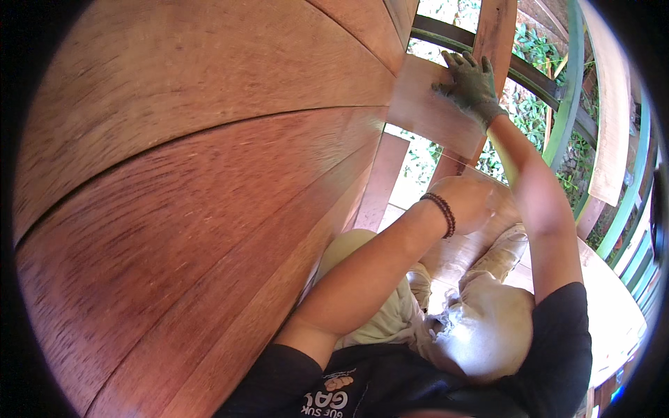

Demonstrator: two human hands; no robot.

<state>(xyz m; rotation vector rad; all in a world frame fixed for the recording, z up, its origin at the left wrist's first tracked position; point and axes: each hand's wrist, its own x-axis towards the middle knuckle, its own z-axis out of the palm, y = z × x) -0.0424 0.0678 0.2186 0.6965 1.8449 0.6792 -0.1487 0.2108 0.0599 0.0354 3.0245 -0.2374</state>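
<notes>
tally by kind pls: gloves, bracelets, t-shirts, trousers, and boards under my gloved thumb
Grey-green work glove: 1, on the right hand
Dark beaded bracelet: 1, on the wrist of the bare left hand
Black t-shirt: 1
Pale torn trousers: 1 pair
Short wooden board: 1
Total: 5, counting the trousers as one

We note white lettering [330, 400], larger and smaller, on front of black shirt [411, 383], set just beside brownish printed motif [339, 382].

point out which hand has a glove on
The right hand, spread over the wooden board: it wears a dark greenish glove, while the left hand shows bare skin.
</notes>
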